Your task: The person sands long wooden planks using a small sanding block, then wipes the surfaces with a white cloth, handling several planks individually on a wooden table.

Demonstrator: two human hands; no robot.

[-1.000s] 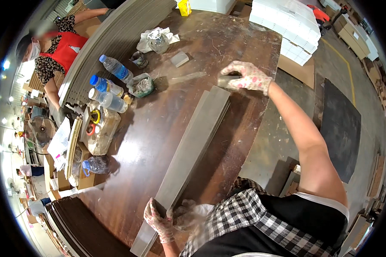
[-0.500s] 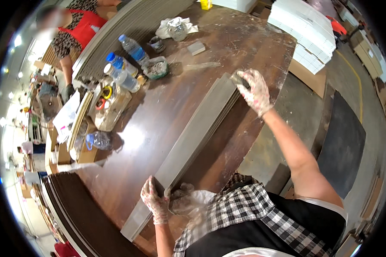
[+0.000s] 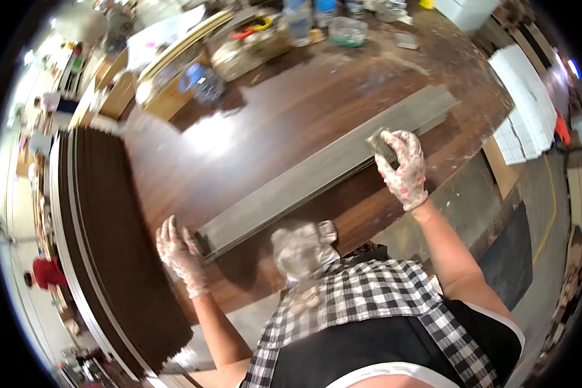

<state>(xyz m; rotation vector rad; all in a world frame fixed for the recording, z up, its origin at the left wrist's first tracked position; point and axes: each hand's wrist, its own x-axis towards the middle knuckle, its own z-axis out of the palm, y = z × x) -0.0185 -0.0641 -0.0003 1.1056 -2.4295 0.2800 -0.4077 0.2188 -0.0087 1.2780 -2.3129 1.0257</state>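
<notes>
Now my left hand (image 3: 181,253) and right hand (image 3: 402,167) each grip the long grey board (image 3: 323,169), which looks stiff and heavy, best held at both ends.

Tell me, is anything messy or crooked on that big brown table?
Yes. The long grey plank lies slanted across the brown table, and pale dusty smears mark the table's edge beside the right hand.

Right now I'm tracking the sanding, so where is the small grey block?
In the head view, the small grey block is under the right hand, pressed on the long grey plank right of centre, near the dark wooden table's near edge.
</notes>
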